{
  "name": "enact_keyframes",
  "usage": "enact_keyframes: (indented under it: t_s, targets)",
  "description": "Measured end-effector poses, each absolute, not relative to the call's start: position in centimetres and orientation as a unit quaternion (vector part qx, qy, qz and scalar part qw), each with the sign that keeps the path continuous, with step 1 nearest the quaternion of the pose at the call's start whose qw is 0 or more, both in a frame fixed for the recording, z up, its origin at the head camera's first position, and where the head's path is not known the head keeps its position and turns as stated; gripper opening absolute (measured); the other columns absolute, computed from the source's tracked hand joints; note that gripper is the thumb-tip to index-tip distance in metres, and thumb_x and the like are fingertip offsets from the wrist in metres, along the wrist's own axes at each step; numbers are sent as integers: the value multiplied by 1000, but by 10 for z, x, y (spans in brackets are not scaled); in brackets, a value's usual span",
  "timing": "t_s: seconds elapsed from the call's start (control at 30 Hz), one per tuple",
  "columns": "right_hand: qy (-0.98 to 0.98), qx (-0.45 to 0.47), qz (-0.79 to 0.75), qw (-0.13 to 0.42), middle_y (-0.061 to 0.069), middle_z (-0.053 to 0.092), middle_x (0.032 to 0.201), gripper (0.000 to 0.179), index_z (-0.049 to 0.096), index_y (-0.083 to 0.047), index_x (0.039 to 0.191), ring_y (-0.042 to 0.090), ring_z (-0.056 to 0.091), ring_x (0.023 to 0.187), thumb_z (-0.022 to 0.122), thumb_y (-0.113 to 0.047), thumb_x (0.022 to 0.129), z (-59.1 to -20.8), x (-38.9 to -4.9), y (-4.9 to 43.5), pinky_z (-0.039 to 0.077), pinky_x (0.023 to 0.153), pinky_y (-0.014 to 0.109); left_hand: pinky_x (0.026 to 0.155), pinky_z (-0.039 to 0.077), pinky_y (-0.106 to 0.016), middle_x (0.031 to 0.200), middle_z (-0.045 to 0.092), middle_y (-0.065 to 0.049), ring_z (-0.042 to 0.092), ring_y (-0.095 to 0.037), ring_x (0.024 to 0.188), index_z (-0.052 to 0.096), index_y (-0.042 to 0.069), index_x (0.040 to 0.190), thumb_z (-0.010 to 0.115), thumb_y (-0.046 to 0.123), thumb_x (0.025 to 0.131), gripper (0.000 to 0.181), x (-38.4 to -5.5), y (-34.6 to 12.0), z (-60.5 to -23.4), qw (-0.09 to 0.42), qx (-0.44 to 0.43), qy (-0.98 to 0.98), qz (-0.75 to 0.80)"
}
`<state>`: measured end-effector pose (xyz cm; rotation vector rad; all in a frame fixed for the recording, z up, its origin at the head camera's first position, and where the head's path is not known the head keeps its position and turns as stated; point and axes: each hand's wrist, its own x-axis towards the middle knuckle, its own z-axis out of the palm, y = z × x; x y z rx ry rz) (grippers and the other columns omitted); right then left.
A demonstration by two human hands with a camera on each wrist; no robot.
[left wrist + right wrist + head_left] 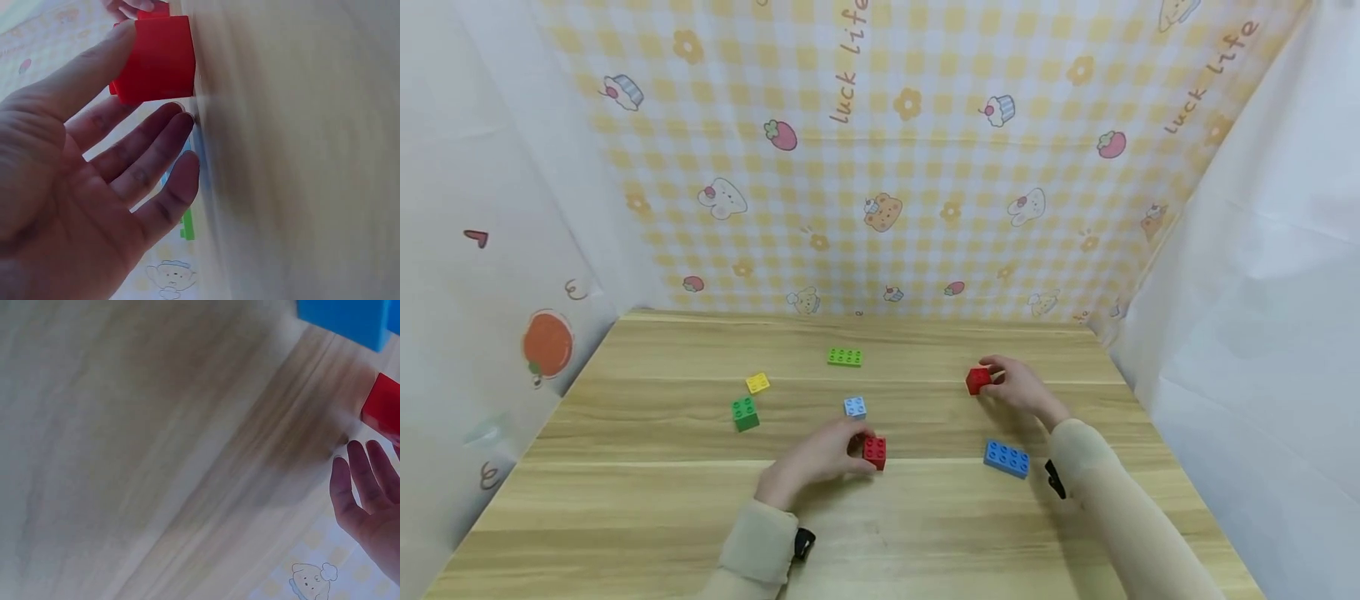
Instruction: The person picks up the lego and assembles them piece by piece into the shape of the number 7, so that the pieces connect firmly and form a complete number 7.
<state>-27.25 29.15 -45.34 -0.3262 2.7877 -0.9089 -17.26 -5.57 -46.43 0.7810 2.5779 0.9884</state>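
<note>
My left hand point(820, 452) pinches a red toy brick point(875, 452) with studs on top, near the middle of the table. In the left wrist view the thumb lies along one side of this brick point(162, 59), and the other fingers are spread below it. Farther back on the right, my right hand point(1021, 387) holds a second red brick point(977, 382) between thumb and fingers. The right wrist view cuts that brick point(382, 409) off at its edge. Just beyond the left fingers sits a light blue brick point(854, 407). A longer blue brick point(1007, 459) lies in front of the right hand.
On the wooden table point(625, 500), a green brick point(745, 414) and a flat yellow brick point(757, 382) lie to the left. A flat lime green brick point(845, 357) is farther back. A checked cloth point(925, 167) hangs behind, with white sheets at both sides.
</note>
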Motion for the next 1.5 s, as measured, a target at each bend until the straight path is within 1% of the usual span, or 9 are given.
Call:
enact_keyframes:
  t_s: [0.17,0.4,0.53,0.63,0.77,0.9,1.03,1.3,1.5]
  targets:
    - [940,-93,-307,112,13,52,109,53,44,-8,125,26,51,94,67,-17,78,-453,-278,287,44,76,39,73,42,-28,92,54,7,51,-14,86,57,15,105,71,32,73,39,-170,-54,-466,145,243,881,380]
    - [936,-88,-313,136,10,55,102,38,52,-10,107,24,51,89,70,-19,75,-452,-283,286,44,71,35,69,42,-28,87,55,7,52,-12,80,57,19,100,71,31,72,34,-170,-53,-469,152,221,867,420]
    - [933,-90,-315,148,8,55,97,33,54,-11,102,24,50,86,70,-22,75,-452,-283,287,42,71,34,67,43,-26,86,55,7,51,-9,77,57,19,100,71,31,72,33,-172,-51,-471,157,224,864,423]
    - [930,-89,-320,155,6,54,97,34,54,-11,100,22,49,86,70,-26,75,-451,-284,288,42,70,33,66,43,-26,86,56,6,51,-9,76,56,19,100,71,31,73,33,-172,-49,-471,161,224,862,425]
    - [922,-91,-342,157,6,55,96,33,54,-8,99,22,49,86,69,-26,75,-447,-282,287,41,69,32,66,43,-26,86,56,6,51,-10,76,56,20,99,71,31,73,32,-172,-49,-472,162,224,859,431]
    - [912,-100,-367,155,6,55,96,32,55,-10,99,22,50,85,70,-26,75,-441,-279,281,42,69,33,64,43,-26,84,56,5,51,-10,74,56,20,97,71,30,73,30,-172,-50,-472,157,222,861,429]
    - [902,-110,-392,146,6,54,98,34,55,-13,101,22,52,85,70,-28,75,-436,-275,273,44,68,33,63,43,-26,83,55,6,51,-10,73,56,20,95,71,30,72,30,-172,-52,-473,159,216,865,425]
    - [896,-97,-423,99,3,55,100,42,54,-16,104,20,54,86,71,-36,71,-427,-259,257,46,69,34,64,43,-27,84,56,5,51,-10,74,56,21,97,71,32,72,31,-171,-51,-474,164,211,865,425]
    - [893,-115,-430,60,0,58,97,39,55,-19,101,18,55,86,71,-38,71,-423,-244,243,46,67,35,63,43,-27,83,55,5,51,-11,74,56,20,97,71,31,72,31,-172,-51,-473,165,206,864,430]
